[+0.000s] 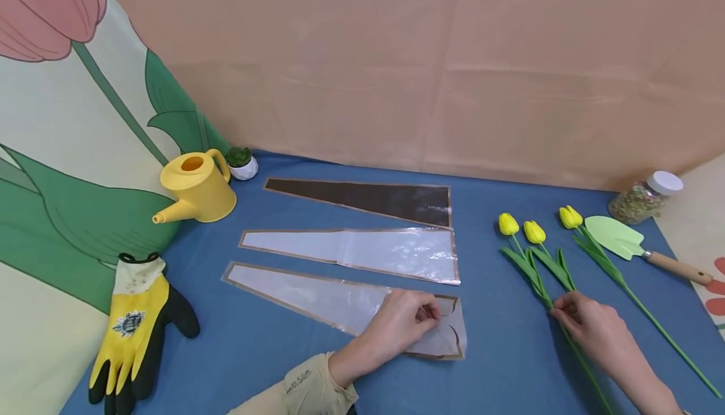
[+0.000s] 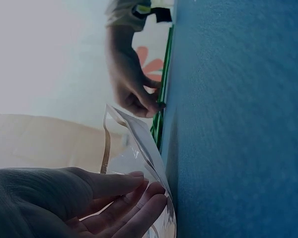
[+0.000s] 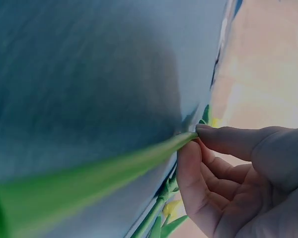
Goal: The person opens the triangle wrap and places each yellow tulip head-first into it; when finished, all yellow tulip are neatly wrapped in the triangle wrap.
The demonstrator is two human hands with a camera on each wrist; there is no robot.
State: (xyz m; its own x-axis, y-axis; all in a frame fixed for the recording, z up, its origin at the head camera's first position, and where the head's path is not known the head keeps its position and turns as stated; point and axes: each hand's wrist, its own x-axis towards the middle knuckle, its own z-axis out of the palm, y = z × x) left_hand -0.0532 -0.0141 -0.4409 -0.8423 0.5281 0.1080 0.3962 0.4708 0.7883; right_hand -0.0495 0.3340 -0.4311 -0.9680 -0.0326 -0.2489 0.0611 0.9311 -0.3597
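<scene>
Three flat cone-shaped flower sleeves lie on the blue table (image 1: 510,352). My left hand (image 1: 432,315) pinches the wide end of the nearest clear sleeve (image 1: 317,295). In the left wrist view that sleeve's mouth (image 2: 135,144) stands lifted off the cloth above my left hand (image 2: 149,198). To the right lie three yellow tulips (image 1: 534,232). My right hand (image 1: 557,308) pinches a green stem (image 3: 114,173) where the two left tulips' stems meet; which stem I cannot tell. The right wrist view shows thumb and forefinger (image 3: 208,134) closed on it.
A second clear sleeve (image 1: 362,251) and a black sleeve (image 1: 385,201) lie farther back. At the left are a yellow watering can (image 1: 195,188), a small potted plant (image 1: 242,163) and a yellow-black glove (image 1: 136,327). A green trowel (image 1: 617,237) and a jar (image 1: 646,198) sit at the right.
</scene>
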